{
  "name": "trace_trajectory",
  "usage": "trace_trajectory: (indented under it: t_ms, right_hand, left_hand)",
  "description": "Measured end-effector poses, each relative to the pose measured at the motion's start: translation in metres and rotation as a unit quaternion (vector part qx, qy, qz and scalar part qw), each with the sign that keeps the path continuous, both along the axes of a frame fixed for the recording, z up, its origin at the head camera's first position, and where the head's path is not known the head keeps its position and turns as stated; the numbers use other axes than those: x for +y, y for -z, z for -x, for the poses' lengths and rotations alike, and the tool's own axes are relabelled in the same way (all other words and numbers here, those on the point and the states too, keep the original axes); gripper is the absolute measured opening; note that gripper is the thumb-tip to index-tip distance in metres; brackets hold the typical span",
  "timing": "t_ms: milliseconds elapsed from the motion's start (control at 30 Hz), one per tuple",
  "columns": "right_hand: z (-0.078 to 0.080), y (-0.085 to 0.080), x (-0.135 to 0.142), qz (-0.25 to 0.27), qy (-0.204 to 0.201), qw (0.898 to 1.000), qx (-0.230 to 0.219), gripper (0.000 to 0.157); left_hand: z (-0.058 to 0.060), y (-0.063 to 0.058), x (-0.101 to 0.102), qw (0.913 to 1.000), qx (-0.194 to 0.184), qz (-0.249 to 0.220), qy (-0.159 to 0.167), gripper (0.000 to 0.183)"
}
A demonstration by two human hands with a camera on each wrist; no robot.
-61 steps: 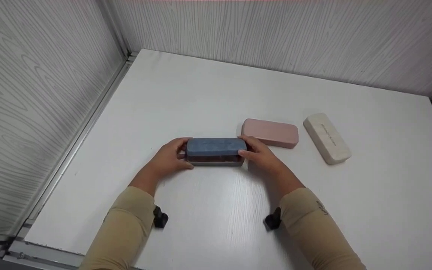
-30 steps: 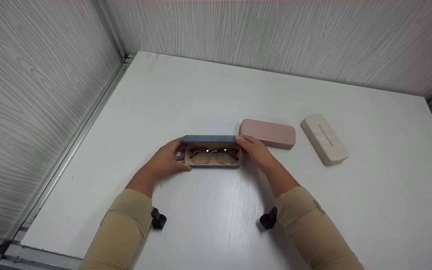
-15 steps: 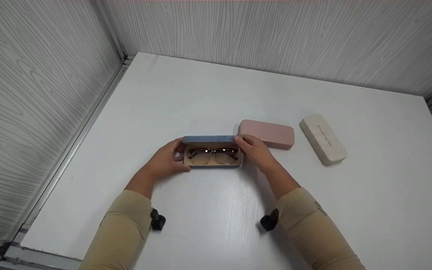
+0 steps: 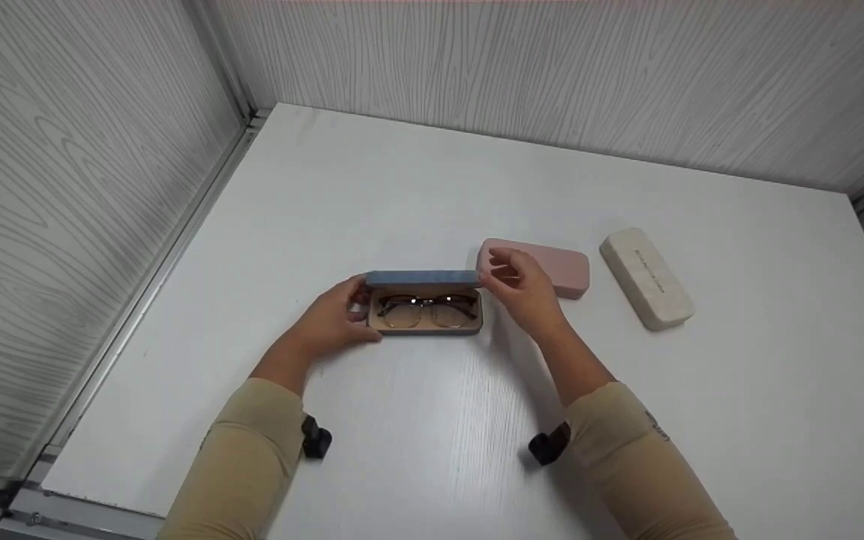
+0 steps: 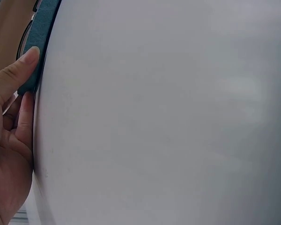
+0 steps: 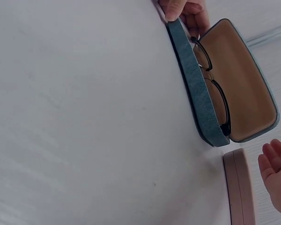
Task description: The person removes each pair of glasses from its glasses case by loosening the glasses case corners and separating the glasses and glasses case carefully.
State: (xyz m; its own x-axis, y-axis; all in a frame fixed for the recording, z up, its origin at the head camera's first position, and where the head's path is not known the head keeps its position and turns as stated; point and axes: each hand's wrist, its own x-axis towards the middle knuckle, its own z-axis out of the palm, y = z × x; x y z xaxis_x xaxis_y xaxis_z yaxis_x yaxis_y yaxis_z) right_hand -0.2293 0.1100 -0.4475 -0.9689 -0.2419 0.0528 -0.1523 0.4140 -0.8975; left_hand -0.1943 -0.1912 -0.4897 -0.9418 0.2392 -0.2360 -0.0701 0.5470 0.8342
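In the head view, a blue glasses case (image 4: 424,278) stands with its lid raised on the white table. Dark-topped eyeglasses (image 4: 448,301) lie inside on the tan lining. My left hand (image 4: 327,322) grips the case's left end; in the left wrist view its thumb (image 5: 29,57) presses the front wall. My right hand (image 4: 528,292) is by the lid's right corner, in front of the pink glasses case (image 4: 563,266). From the right wrist view, that hand (image 6: 280,176) appears apart from the lid, fingers loosely bent and holding nothing.
A cream glasses case (image 4: 648,279) with lettering on its lid lies at an angle on the right. The pink case sits just behind and right of the blue one. Wood-grain panels (image 4: 514,67) border the table (image 4: 372,180) at the back and left.
The blue case's lid has swung up from nearly closed, uncovering the eyeglasses. In the last half second my right hand has come off the lid and moved slightly right. My left hand has stayed.
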Motion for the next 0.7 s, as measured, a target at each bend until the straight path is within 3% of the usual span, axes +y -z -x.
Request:
trace_trajectory:
  t_ms: [167, 300, 700]
  right_hand:
    - [-0.004, -0.005, -0.002, -0.039, -0.014, 0.997, 0.063, 0.049]
    - [-0.011, -0.010, -0.004, -0.089, -0.021, 0.988, 0.122, 0.046]
    - [-0.040, -0.016, -0.027, -0.215, -0.083, 0.940, 0.251, 0.037]
  left_hand:
    - [0.000, -0.002, 0.000, 0.9999, -0.009, -0.010, -0.003, 0.099]
    - [-0.002, -0.004, 0.001, 0.9996, -0.018, -0.020, -0.003, 0.100]
    - [-0.002, -0.003, 0.000, 0.9999, -0.008, -0.011, -0.003, 0.098]
